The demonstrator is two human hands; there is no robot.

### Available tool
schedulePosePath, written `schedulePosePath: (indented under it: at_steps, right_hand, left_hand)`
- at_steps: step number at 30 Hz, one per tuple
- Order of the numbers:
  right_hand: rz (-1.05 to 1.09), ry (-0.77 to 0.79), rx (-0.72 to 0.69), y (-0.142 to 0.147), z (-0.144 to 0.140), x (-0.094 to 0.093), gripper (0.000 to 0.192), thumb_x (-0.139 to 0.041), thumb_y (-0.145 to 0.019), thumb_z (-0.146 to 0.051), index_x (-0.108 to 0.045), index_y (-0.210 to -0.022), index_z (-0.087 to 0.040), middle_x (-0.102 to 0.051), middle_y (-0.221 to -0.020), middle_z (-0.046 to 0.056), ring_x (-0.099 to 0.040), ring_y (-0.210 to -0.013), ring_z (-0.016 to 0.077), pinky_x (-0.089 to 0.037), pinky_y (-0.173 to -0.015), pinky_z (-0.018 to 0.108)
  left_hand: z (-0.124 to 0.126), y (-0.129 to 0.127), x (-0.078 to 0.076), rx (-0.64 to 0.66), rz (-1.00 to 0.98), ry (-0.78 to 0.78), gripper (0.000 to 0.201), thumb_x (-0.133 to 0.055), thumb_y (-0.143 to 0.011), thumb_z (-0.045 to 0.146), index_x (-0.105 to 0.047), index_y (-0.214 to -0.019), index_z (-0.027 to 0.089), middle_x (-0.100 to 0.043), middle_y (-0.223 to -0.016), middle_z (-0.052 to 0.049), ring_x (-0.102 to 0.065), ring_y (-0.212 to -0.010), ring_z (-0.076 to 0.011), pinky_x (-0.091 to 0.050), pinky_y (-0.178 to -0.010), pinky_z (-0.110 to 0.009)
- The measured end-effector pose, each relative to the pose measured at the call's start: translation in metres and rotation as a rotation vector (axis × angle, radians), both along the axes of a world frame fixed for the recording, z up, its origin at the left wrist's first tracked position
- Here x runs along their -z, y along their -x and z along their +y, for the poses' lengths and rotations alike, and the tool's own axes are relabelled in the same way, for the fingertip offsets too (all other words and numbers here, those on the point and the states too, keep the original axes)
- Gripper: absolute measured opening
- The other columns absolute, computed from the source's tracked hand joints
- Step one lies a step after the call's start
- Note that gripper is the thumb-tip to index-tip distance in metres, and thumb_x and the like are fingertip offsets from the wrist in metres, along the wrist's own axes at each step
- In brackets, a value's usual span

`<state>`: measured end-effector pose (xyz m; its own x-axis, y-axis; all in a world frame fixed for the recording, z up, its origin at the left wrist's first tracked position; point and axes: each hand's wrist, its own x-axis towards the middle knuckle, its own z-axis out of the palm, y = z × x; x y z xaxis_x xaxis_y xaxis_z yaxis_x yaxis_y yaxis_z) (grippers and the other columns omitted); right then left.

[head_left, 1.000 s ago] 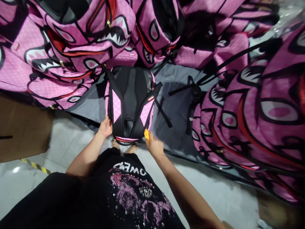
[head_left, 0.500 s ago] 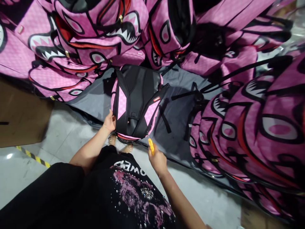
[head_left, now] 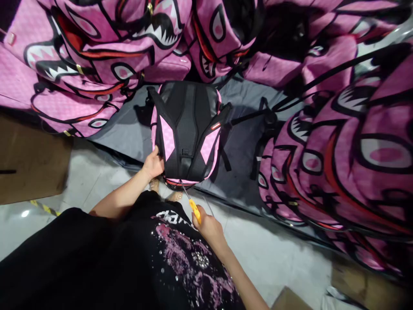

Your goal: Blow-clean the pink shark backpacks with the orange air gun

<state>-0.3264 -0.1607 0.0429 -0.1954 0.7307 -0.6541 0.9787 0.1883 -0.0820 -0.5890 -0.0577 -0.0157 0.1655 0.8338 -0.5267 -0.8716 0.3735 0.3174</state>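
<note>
A pink and black backpack (head_left: pixel 189 129) lies strap side up on a grey sheet (head_left: pixel 132 129) in front of me. My left hand (head_left: pixel 154 165) grips its lower left edge. My right hand (head_left: pixel 206 226) is shut on a small tool with a yellow handle (head_left: pixel 195 210) and a thin metal tip. The tip points at the bag's bottom rim, close to my body. Loose black straps trail off the bag to the right.
Piles of pink backpacks printed with shark mouths and eyes (head_left: pixel 348 146) surround the sheet at the back, left (head_left: pixel 84 56) and right. A brown cardboard box (head_left: pixel 29 163) stands at the left on the pale floor. More cardboard (head_left: pixel 290 299) lies at the bottom right.
My right hand has drawn the yellow-handled tool back from the bag's lower right corner toward my body. My left hand has kept its hold on the bag's left edge.
</note>
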Motion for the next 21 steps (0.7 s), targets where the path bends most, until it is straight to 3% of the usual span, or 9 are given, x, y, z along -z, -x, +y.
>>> schedulePosePath:
  at_steps: [4,8,10,12,14,16,18,21]
  right_hand:
    - [0.053,0.101,-0.046,-0.001,-0.005,-0.007,0.040,-0.036,-0.101,-0.036,-0.050,-0.137,-0.023,-0.075,-0.092,0.011,-0.073,-0.087,0.0260,-0.046,-0.070,0.030]
    - [0.023,0.010,0.055,-0.001,-0.003,-0.001,0.038,-0.036,-0.100,-0.033,-0.053,-0.132,-0.021,-0.074,-0.093,0.013,-0.072,-0.089,0.0276,-0.047,-0.073,0.032]
    - [0.002,-0.007,0.135,-0.001,0.000,0.004,0.037,-0.034,-0.099,-0.032,-0.055,-0.127,-0.019,-0.074,-0.095,0.013,-0.072,-0.090,0.0282,-0.047,-0.074,0.033]
    - [0.031,0.032,0.179,-0.002,0.002,0.008,0.036,-0.035,-0.098,-0.033,-0.057,-0.122,-0.019,-0.074,-0.096,0.013,-0.071,-0.092,0.0291,-0.047,-0.074,0.034]
    - [0.096,0.062,0.191,-0.004,0.002,0.013,0.035,-0.037,-0.097,-0.035,-0.058,-0.120,-0.019,-0.074,-0.097,0.014,-0.071,-0.093,0.0300,-0.046,-0.074,0.034]
    - [0.139,0.072,0.225,-0.007,-0.001,0.019,0.036,-0.036,-0.097,-0.035,-0.058,-0.120,-0.019,-0.074,-0.098,0.014,-0.071,-0.094,0.0303,-0.046,-0.073,0.034]
    - [0.153,0.062,0.287,-0.012,-0.005,0.026,0.036,-0.035,-0.097,-0.034,-0.058,-0.120,-0.018,-0.074,-0.098,0.014,-0.071,-0.094,0.0306,-0.046,-0.073,0.034]
    - [0.262,0.034,0.345,-0.018,-0.010,0.034,0.039,-0.034,-0.097,-0.035,-0.058,-0.123,-0.018,-0.074,-0.098,0.013,-0.071,-0.094,0.0292,-0.046,-0.072,0.032]
  left_hand:
    - [0.003,0.003,-0.004,0.013,0.048,0.010,0.057,-0.044,-0.095,0.055,-0.066,-0.110,0.004,-0.076,-0.089,-0.016,-0.072,-0.094,-0.0291,-0.053,-0.094,-0.044]
    - [-0.006,0.005,-0.010,0.089,0.294,0.007,0.059,-0.049,-0.090,0.060,-0.065,-0.111,0.007,-0.074,-0.094,-0.016,-0.070,-0.099,-0.0316,-0.054,-0.092,-0.046]
    - [-0.025,0.001,-0.017,0.139,0.632,0.010,0.058,-0.057,-0.085,0.059,-0.063,-0.117,0.011,-0.073,-0.104,-0.016,-0.067,-0.105,-0.0332,-0.052,-0.094,-0.049]
    - [-0.047,-0.011,-0.023,0.125,1.165,-0.064,0.060,-0.065,-0.082,0.049,-0.056,-0.130,0.015,-0.066,-0.123,-0.017,-0.060,-0.119,-0.0338,-0.045,-0.104,-0.052]
    - [-0.063,-0.030,-0.024,0.178,1.722,-0.328,0.067,-0.066,-0.082,0.036,-0.044,-0.144,0.019,-0.048,-0.148,-0.016,-0.042,-0.138,-0.0335,-0.033,-0.115,-0.053]
    - [-0.066,-0.053,-0.017,0.413,2.118,-0.658,0.078,-0.066,-0.081,0.026,-0.034,-0.151,0.020,-0.025,-0.161,-0.016,-0.020,-0.149,-0.0343,-0.020,-0.120,-0.054]
    - [-0.055,-0.074,-0.006,0.688,2.341,-0.815,0.087,-0.070,-0.077,0.022,-0.030,-0.154,0.015,-0.015,-0.163,-0.021,-0.012,-0.151,-0.0385,-0.015,-0.120,-0.058]
    - [-0.026,-0.092,0.000,0.852,2.454,-0.801,0.083,-0.069,-0.075,0.017,-0.036,-0.151,0.008,-0.030,-0.156,-0.027,-0.028,-0.145,-0.0406,-0.022,-0.118,-0.059]
